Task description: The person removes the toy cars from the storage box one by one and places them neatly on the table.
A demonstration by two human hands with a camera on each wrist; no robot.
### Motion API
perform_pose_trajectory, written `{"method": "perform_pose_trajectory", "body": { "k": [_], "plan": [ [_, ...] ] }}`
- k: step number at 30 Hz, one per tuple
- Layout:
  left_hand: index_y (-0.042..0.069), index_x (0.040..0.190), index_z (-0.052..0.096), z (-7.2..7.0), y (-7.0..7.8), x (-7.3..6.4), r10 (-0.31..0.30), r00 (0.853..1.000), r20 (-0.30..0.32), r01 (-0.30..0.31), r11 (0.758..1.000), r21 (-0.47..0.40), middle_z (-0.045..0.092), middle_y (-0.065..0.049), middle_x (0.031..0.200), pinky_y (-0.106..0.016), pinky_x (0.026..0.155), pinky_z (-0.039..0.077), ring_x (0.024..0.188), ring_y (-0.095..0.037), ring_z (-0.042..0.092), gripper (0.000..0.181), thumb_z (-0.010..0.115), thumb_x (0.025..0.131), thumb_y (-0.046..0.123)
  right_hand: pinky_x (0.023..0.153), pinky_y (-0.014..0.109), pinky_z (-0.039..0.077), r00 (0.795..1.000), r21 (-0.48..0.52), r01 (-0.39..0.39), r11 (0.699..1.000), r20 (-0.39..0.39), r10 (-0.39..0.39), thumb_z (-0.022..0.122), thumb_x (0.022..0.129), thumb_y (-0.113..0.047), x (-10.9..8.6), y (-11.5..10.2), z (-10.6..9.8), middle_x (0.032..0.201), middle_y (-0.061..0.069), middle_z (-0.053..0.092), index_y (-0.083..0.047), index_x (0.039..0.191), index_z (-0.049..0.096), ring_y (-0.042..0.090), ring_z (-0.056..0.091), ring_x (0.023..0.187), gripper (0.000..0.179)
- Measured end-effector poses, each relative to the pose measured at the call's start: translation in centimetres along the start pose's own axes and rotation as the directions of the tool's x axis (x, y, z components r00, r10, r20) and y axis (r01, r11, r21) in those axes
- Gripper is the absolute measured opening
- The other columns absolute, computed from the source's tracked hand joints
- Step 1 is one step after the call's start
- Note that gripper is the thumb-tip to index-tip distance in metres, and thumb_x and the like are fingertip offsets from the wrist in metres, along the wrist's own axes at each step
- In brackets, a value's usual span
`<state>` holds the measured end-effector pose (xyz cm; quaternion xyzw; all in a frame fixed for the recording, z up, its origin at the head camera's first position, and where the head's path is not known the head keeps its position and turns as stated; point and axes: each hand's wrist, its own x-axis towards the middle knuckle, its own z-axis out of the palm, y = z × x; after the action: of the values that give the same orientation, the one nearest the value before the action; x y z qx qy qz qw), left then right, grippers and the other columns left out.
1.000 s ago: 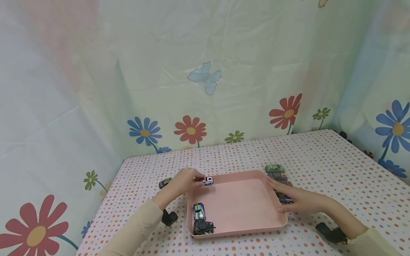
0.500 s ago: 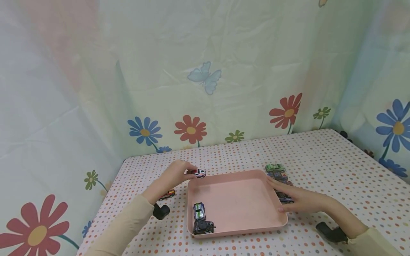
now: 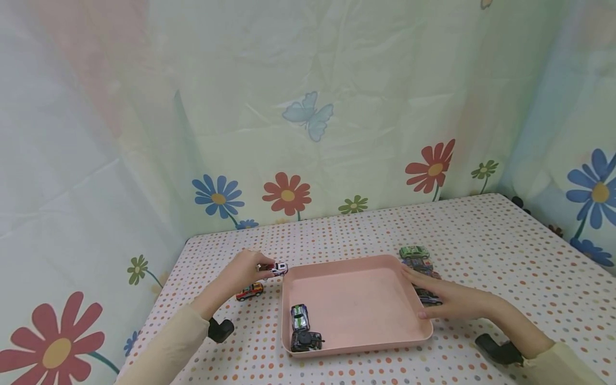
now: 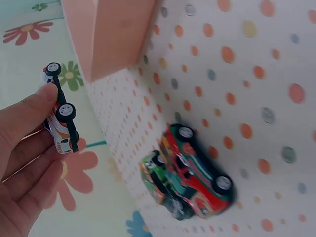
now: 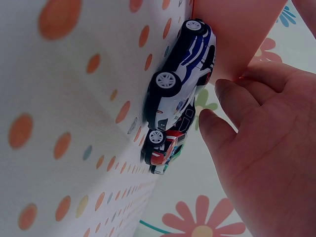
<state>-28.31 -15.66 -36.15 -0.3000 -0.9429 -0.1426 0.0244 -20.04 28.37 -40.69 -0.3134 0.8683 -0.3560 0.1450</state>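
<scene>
My left hand (image 3: 245, 270) pinches a white toy car (image 3: 280, 268) between thumb and fingers, just off the far left corner of the pink tray (image 3: 361, 350). In the left wrist view that car (image 4: 62, 116) shows its wheels and red-orange markings. Below this hand a red toy car (image 3: 249, 291) stands on the table, with a green toy car (image 4: 154, 175) beside it. My right hand (image 3: 452, 299) rests on the tray's right rim, fingers extended and thumb over the edge. A silver car with green stripes (image 3: 299, 318) and a black car (image 3: 306, 341) sit in the tray's near left corner.
Right of the tray stands a row of toy cars, among them a green one (image 3: 414, 252) and a white-and-blue one (image 5: 182, 74), partly behind my right hand. A dotted cloth (image 3: 481, 240) covers the table. Flowered curtains (image 3: 366, 133) hang behind it.
The left hand has carried the white car leftward, from over the tray's far left corner to outside it. The red car has come into full view. My right hand has stayed put.
</scene>
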Motion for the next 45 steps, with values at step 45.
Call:
{"method": "perform_pose_trajectory", "body": {
  "k": [45],
  "plan": [
    [0.003,0.096,0.073,4.1,-3.5,-6.5,-0.001,1.000,0.027,0.001,1.000,0.024,0.069,-0.004,0.086,-0.029,0.063,0.052,0.075,-0.012,0.062,0.024,0.078,0.076,0.015,0.092,0.073,0.018,1.000,0.001,0.017,1.000,-0.005,-0.017,0.062,0.090,-0.030,0.0,-0.1,0.0,0.148,0.032,0.006,0.007,0.146,0.013,0.054,0.011,0.127,0.084]
  ]
}}
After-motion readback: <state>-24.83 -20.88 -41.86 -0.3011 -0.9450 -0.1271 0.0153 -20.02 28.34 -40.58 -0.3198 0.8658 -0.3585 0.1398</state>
